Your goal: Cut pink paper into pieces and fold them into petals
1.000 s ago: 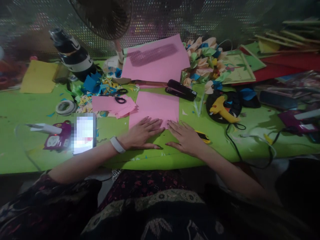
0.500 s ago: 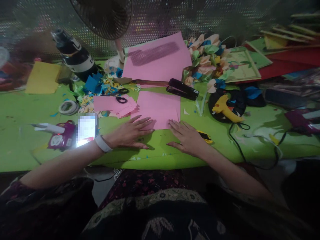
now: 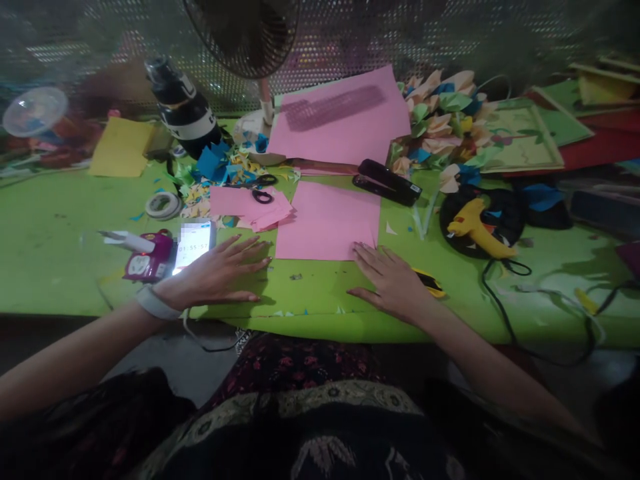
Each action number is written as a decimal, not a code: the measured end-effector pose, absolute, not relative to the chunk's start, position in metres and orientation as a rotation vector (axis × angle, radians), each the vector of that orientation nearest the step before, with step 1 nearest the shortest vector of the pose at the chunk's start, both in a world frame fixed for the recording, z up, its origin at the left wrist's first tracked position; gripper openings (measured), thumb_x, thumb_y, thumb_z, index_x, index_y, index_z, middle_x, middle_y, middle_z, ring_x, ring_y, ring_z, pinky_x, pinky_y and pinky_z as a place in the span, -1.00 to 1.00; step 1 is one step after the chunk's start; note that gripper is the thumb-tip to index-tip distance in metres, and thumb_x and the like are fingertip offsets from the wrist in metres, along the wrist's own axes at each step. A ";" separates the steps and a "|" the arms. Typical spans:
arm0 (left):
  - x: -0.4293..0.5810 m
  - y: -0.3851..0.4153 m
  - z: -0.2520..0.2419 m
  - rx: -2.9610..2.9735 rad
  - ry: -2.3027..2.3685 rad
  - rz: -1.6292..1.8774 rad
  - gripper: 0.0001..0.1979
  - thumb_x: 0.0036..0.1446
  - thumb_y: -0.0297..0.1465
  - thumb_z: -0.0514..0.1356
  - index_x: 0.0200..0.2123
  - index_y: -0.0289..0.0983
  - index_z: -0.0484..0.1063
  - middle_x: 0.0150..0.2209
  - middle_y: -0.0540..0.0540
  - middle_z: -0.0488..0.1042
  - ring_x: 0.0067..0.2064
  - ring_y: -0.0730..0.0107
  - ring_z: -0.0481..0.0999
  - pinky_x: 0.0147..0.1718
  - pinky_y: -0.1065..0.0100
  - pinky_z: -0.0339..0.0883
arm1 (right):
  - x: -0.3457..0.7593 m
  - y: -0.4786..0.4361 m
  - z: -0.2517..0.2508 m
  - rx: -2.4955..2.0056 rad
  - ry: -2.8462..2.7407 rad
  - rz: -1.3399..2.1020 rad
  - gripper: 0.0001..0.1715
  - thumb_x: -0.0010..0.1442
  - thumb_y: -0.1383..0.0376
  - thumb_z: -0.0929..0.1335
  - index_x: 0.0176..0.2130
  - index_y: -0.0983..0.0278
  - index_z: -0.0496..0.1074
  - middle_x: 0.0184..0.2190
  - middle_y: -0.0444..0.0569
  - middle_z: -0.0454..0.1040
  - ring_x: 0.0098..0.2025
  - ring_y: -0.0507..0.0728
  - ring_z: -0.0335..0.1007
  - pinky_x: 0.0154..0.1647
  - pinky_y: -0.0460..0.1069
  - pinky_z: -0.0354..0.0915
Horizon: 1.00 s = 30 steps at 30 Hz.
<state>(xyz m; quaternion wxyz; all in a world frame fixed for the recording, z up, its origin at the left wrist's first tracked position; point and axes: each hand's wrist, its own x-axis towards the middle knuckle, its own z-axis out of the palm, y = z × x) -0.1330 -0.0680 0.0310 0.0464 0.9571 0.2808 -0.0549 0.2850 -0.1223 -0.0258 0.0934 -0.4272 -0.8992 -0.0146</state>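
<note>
A pink paper sheet [image 3: 327, 220] lies flat on the green table [image 3: 60, 220] in front of me. My right hand [image 3: 393, 280] rests open and flat, its fingertips on the sheet's near right corner. My left hand [image 3: 215, 273], a white band on its wrist, lies open and flat on the table, to the left of the sheet and apart from it, beside a lit phone [image 3: 194, 245]. Neither hand holds anything.
A pile of small pink squares [image 3: 247, 207] with scissors [image 3: 263, 195] lies left of the sheet. Behind are a larger pink sheet [image 3: 340, 123], a black stapler [image 3: 387, 181], paper flowers [image 3: 440, 127], a fan, a dark bottle [image 3: 183, 110], a tape roll [image 3: 163, 205] and a yellow glue gun [image 3: 477, 230].
My left hand has slid left off the pink sheet onto the bare table, toward the phone. The right hand has stayed at the sheet's corner. The view has shifted left.
</note>
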 end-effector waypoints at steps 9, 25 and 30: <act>-0.088 -0.047 0.039 2.928 0.845 -0.035 -0.34 0.50 -0.01 -0.13 0.53 -0.13 0.01 0.54 -0.14 0.00 0.54 0.09 0.01 0.49 -0.02 -0.12 | 0.286 -0.119 -0.022 -1.269 -2.665 0.029 -0.02 0.47 -0.16 0.09 0.56 0.32 -0.26 0.49 0.25 0.11 0.51 0.33 0.05 0.46 0.33 0.10; -0.051 -0.041 -0.008 2.921 0.697 0.084 -0.14 0.41 0.14 -0.06 0.56 -0.06 -0.33 0.57 -0.18 -0.17 0.56 0.00 -0.12 0.47 -0.08 -0.21 | 0.345 -0.143 -0.010 -1.592 -2.406 0.040 -0.40 0.48 -0.03 0.16 0.20 0.25 0.48 0.02 0.19 0.59 0.05 0.38 0.50 0.08 0.29 0.44; -0.050 -0.041 -0.009 2.902 0.702 0.098 -0.16 0.40 0.15 -0.06 0.56 -0.01 -0.31 0.57 -0.14 -0.17 0.56 0.00 -0.10 0.47 -0.09 -0.21 | 0.336 -0.131 -0.012 -1.566 -2.422 0.045 -0.42 0.49 0.01 0.15 0.27 0.21 0.42 0.03 0.17 0.59 0.06 0.38 0.48 0.10 0.29 0.40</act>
